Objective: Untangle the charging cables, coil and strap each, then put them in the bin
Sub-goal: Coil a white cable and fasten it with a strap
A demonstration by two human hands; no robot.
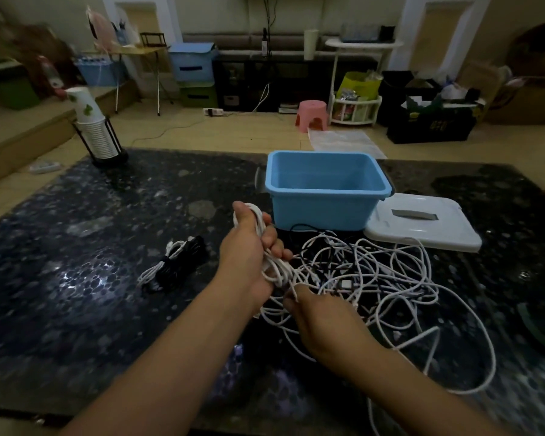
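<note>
white cord: a thin, smooth, rubbery white charging cable (265, 243) is looped into a long coil, and the left hand (249, 247) grips it, fingers curled round the loops.
right hand: the right hand (315, 313) sits just below the left, thumb and fingertips pinching one white strand; the exact contact point is small and hard to read.
tangle: a loose heap of white and black charging cables (368, 275) sprawls on the table just right of the hands, thin round strands crossing every way, one flat white plug showing near the middle; how many cables are in there, can't tell.
bin: a light blue rectangular plastic bin (326, 191) with smooth glossy walls and a rolled rim stands open just behind the tangle.
lid: a white flat plastic lid with a grey handle slot (422, 221) lies beside the bin on its right, cables touching its near edge.
bundled cables: a black and white coiled cable bundle (173, 265) rests left of the hands; any strap on it is too dark to make out.
table: a dark, polished speckled stone tabletop (76, 278), shiny with glare, its near edge cut off.
cups: a stack of white paper cups in a black wire holder (98, 133) stands at the far left corner.
</note>
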